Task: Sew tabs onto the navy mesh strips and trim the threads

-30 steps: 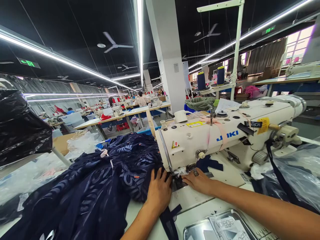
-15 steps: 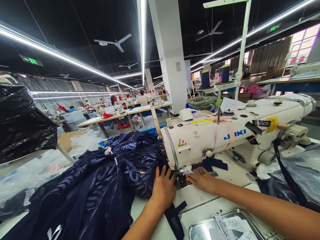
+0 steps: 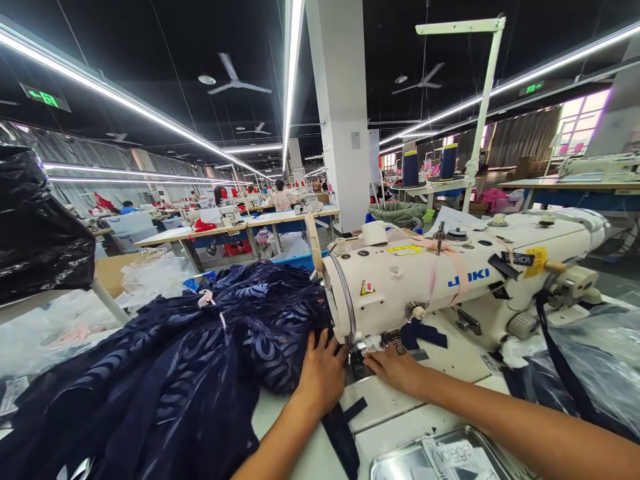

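Comparing with a second ago, barely anything moved: left hand [image 3: 320, 373] still flat, fingers spread on navy fabric [image 3: 200, 360], right hand [image 3: 395, 367] fingers narrow by the sewing machine [image 3: 450, 280] at center frame, so feeding continues.

Under the left hand [image 3: 320, 375] lay navy cloth [image 3: 200, 360], sheer with glossy woven pattern; beyond the fingers, the sewing machine [image 3: 450, 280] looked smooth enamelled cream; near the right forearm, a shiny metal tray [image 3: 400, 460].

Metal tray [image 3: 400, 460], thread cones [image 3: 430, 163], black plastic bag [image 3: 35, 233].
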Motion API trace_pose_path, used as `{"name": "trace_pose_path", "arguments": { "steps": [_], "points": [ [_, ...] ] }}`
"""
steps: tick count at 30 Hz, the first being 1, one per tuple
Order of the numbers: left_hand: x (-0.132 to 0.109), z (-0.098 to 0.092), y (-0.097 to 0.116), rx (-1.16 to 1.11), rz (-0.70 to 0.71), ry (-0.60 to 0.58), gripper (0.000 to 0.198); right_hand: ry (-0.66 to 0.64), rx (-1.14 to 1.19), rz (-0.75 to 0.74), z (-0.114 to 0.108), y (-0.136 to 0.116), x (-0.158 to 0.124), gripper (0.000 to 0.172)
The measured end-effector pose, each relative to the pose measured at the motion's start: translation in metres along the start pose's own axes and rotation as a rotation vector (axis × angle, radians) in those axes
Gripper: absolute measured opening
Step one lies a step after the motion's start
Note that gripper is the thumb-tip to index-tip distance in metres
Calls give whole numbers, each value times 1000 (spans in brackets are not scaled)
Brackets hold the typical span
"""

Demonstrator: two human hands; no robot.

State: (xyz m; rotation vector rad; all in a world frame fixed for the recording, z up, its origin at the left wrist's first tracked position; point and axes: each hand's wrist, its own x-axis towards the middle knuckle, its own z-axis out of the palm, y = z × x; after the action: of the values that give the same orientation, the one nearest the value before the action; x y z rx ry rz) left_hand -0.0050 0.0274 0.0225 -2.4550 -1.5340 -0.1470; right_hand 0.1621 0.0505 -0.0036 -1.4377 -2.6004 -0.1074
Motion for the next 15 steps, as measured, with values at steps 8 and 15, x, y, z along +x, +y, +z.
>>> {"name": "trace_pose_path", "arguments": {
  "steps": [8,15],
  "points": [
    [4,-4,2,16,-6,-13,25,-35,31,64,1,-3,0,28],
    [3,-1,4,52,-24,25,26,35,46,16,9,-1,3,27]
  ]
}}
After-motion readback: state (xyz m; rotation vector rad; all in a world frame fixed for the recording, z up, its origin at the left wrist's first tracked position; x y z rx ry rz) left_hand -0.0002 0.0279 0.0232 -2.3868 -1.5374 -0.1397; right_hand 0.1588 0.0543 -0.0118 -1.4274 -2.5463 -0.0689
